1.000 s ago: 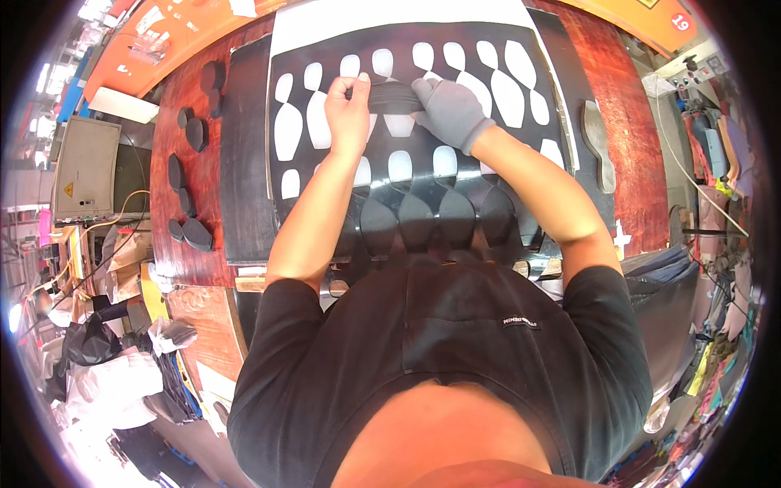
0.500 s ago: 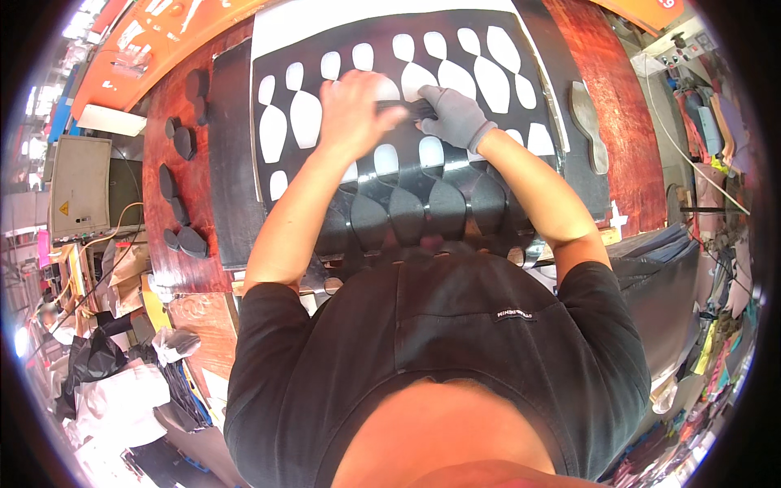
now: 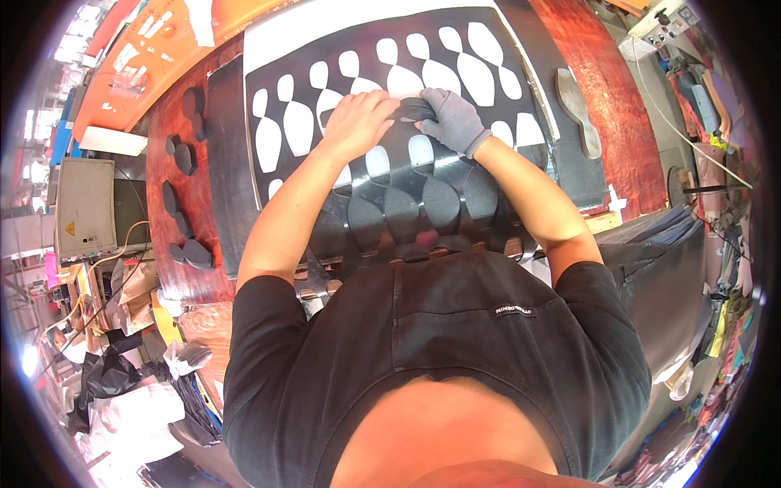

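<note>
Between my hands is a small stack of dark insole-shaped pieces (image 3: 413, 109), held over a black sheet (image 3: 370, 49) with sole-shaped cut-outs. My bare left hand (image 3: 359, 124) has its fingers curled at the left end of the pieces. In a grey glove, my right hand (image 3: 455, 122) pinches their right end, fingertips and thumb bare. White shows through the cut-outs at the far side. On the near side, dark sole shapes (image 3: 442, 203) still fill the sheet's outlines. How many pieces I hold is hard to tell.
Several black sole pieces (image 3: 185, 159) lie along the red table's (image 3: 215, 276) left side. A grey sole-shaped piece (image 3: 579, 114) rests on the right. An orange machine part (image 3: 175, 49) spans the far left, and a grey control box (image 3: 85, 207) stands beside the table.
My left hand, blurred and spread before, has come in onto the dark pieces with its fingers curled. The right hand keeps its grip. The view has shifted slightly.
</note>
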`<action>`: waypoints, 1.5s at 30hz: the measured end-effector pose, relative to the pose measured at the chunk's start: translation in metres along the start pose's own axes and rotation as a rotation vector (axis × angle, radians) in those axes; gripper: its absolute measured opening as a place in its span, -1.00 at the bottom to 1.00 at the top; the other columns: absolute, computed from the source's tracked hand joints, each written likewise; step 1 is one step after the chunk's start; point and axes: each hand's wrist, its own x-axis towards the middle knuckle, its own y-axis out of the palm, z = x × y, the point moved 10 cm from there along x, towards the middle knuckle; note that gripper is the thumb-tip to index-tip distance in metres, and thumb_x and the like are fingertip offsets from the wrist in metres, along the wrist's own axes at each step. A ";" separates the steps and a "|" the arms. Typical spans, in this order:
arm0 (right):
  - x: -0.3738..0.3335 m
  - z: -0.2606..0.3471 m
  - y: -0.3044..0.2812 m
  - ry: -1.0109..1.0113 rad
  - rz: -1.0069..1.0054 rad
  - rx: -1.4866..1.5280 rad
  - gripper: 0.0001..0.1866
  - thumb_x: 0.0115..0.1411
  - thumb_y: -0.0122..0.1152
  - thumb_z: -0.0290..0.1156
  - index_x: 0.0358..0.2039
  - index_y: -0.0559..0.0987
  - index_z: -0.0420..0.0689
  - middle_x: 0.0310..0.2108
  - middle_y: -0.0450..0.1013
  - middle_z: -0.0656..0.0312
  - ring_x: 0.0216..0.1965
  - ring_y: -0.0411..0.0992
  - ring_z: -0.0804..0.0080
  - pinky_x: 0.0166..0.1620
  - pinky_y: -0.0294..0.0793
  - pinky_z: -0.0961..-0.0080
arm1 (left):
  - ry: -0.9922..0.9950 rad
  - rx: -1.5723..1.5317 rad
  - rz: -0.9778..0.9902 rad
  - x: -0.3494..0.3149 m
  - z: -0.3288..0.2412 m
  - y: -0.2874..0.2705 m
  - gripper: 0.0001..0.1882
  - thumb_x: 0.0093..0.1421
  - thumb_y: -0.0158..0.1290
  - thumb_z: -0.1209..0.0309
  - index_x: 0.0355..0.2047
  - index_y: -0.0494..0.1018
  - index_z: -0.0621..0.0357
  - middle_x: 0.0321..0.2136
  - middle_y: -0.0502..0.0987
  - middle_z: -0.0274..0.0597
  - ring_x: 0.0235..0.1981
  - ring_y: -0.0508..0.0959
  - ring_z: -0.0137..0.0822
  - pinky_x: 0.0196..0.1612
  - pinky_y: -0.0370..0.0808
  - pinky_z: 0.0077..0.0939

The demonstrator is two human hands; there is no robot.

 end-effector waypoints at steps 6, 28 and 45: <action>-0.006 0.007 -0.007 -0.022 -0.104 -0.022 -0.47 -0.09 0.33 -0.30 -0.09 0.37 -0.11 -0.23 0.39 0.07 -0.18 0.39 0.10 -0.15 0.39 0.32 | 0.036 -0.084 -0.036 -0.010 0.000 0.001 -0.66 -0.06 0.17 0.48 -0.22 0.40 0.05 -0.14 0.43 -0.28 -0.13 0.45 -0.19 -0.11 0.38 -0.30; -0.062 0.063 -0.039 -0.294 -0.434 -0.147 -0.65 -0.31 0.27 -0.51 -0.38 0.51 -0.04 -0.12 0.36 0.07 -0.13 0.38 0.03 -0.15 0.40 0.23 | -0.144 -0.139 0.178 -0.005 0.006 0.013 -0.64 -0.06 0.18 0.47 -0.19 0.50 -0.06 -0.15 0.43 -0.34 -0.12 0.45 -0.26 -0.11 0.45 -0.34; -0.035 0.031 -0.026 -0.058 -0.304 -0.069 -0.65 -0.13 0.31 -0.26 -0.26 0.54 -0.03 -0.03 0.35 0.01 -0.06 0.32 0.04 -0.07 0.32 0.22 | -0.259 -0.186 0.274 0.005 0.021 0.018 -0.68 0.00 0.17 0.42 -0.18 0.47 -0.09 -0.16 0.43 -0.40 -0.13 0.47 -0.30 -0.14 0.44 -0.39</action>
